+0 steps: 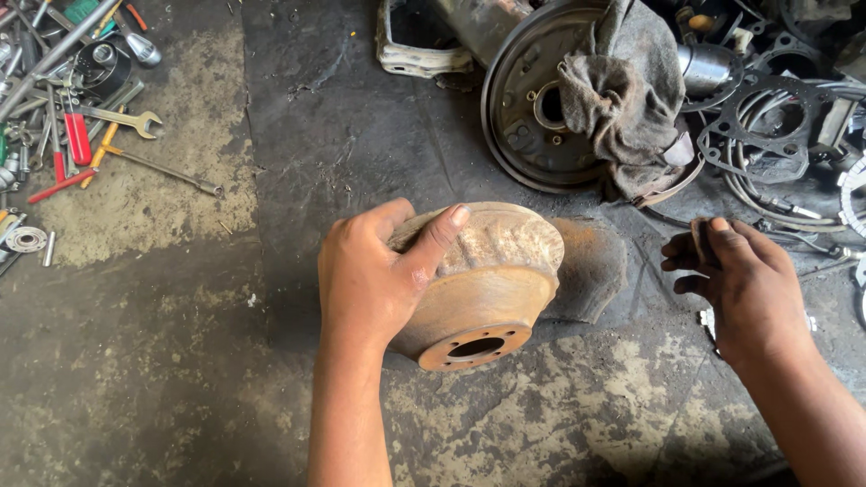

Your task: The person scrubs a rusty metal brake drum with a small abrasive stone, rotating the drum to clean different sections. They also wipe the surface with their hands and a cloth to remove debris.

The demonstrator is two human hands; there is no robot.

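A rusty brake drum (483, 289) is gripped at its left rim by the left hand (374, 275), tilted on the concrete floor (180, 361) at centre. A small dark strip, poss. sandpaper, is pinched by the right hand (735, 275) nr the drum's right.

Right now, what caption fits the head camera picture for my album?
Left hand grips a rusty brake drum tilted on the stained floor while the right hand pinches a small dark piece.

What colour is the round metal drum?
Rusty orange-brown brake drum, clearest in the head view.
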